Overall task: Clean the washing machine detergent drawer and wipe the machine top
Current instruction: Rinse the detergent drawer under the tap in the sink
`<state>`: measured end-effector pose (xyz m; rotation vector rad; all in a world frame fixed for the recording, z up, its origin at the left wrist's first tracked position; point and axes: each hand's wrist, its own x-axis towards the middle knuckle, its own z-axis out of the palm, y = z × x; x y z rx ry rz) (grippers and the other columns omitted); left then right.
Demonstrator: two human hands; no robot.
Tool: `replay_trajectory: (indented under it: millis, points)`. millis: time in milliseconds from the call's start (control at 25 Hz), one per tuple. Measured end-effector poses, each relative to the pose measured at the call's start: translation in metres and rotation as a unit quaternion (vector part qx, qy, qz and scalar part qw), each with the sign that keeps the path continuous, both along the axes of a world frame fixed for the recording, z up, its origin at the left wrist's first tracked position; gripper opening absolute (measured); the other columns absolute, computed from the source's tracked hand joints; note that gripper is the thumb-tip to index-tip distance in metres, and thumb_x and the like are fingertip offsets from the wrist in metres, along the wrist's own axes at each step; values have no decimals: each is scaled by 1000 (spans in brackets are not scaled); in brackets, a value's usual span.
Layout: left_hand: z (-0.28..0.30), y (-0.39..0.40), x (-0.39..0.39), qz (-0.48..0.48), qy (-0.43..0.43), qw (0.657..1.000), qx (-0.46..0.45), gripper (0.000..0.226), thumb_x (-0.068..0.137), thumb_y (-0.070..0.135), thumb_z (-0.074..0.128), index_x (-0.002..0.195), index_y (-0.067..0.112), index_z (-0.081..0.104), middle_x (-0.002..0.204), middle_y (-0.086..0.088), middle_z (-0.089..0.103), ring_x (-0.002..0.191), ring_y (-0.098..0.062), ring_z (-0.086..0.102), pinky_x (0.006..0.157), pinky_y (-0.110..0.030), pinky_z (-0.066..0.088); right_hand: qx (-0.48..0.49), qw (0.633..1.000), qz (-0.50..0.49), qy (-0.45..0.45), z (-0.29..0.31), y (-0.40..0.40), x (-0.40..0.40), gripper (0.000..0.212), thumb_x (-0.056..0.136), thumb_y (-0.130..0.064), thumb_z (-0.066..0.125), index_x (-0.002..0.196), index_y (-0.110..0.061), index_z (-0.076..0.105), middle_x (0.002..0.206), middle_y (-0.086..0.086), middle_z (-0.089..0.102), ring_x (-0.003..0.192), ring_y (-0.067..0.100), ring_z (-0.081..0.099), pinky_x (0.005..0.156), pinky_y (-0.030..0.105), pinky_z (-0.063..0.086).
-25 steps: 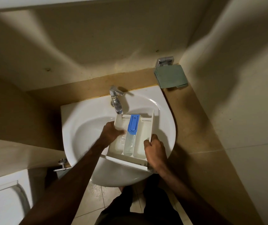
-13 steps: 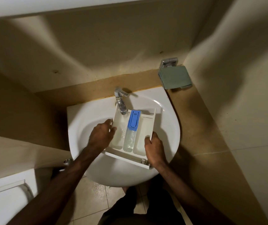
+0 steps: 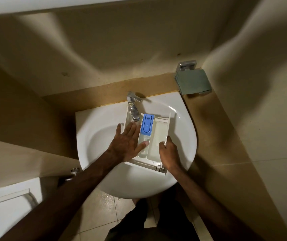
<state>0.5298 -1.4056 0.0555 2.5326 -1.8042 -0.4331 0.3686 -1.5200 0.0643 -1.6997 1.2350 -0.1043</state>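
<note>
The detergent drawer is held over the white sink, under the tap. Its right wall is gripped by the right hand, while the left hand is laid flat, fingers spread, across its left compartment.

We see detergent drawer in sink | faucet behind it | soap dish right of faucet

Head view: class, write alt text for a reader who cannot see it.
A person holds a white detergent drawer over a white sink, under the tap. The left hand lies flat on its left compartment; the right hand grips its right wall.
</note>
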Motion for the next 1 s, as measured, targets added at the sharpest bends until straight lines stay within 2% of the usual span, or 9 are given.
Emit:
replay_trajectory:
  millis: [120,200,320,440,520,640,800,920,1000]
  points:
    - [-4,-6,-8,49,47,998,-9,83,100,63,7,162,14,29,165,-11,38,153,-32,33,118,-66,30,-11,1000,-25,-8,-1,5,0,26,104,-12,47,127,-9,59,123,12,71,101,35,69,84,41,57]
    - [-5,-1,-11,70,65,994,-46,76,102,57,11,161,14,33,161,-8,45,146,-28,46,116,-60,35,-22,999,-47,-13,-2,8,3,26,104,-11,46,125,-9,60,120,12,73,100,36,70,83,40,57]
    - [-10,17,-22,91,66,992,-61,69,104,46,16,160,9,33,134,-13,70,109,-35,70,105,-51,45,-33,998,-58,-18,-3,13,6,27,104,-13,46,127,-10,59,122,15,73,104,38,69,88,48,58]
    - [4,31,-40,130,96,985,-56,56,106,33,29,154,10,44,112,-19,76,93,-42,70,99,-47,45,-34,997,-65,-19,-5,14,8,28,104,-12,46,128,-9,59,123,15,72,108,38,68,91,48,57]
    - [14,30,-46,178,103,977,-62,38,108,25,42,135,10,64,106,-22,76,92,-44,69,95,-44,46,-33,997,-65,-16,-7,15,8,27,104,-13,46,126,-9,60,121,15,72,107,39,68,91,50,57]
    - [20,20,-49,229,113,966,-30,28,106,25,47,124,13,64,114,-15,75,105,-38,67,99,-43,41,-33,997,-59,-21,-8,18,7,28,104,-14,46,129,-11,59,124,15,71,109,38,68,92,52,57]
    - [23,3,-36,215,201,954,47,69,102,18,46,164,15,16,168,-8,29,150,-31,34,114,-60,31,-36,997,-58,-24,-8,18,5,29,103,-10,47,129,-8,59,126,17,71,112,39,67,93,49,56]
    - [24,-9,-32,235,219,946,50,78,99,13,47,166,21,7,148,-13,56,131,-36,54,115,-60,29,-52,996,-62,-22,-9,21,4,27,104,-11,47,127,-7,60,126,18,71,113,40,66,94,47,55]
    - [21,-4,-38,250,177,952,20,66,98,11,49,161,23,31,131,-13,69,120,-36,61,111,-49,36,-56,996,-65,-19,-9,22,4,25,104,-12,47,125,-5,59,126,20,70,112,41,65,93,46,55]
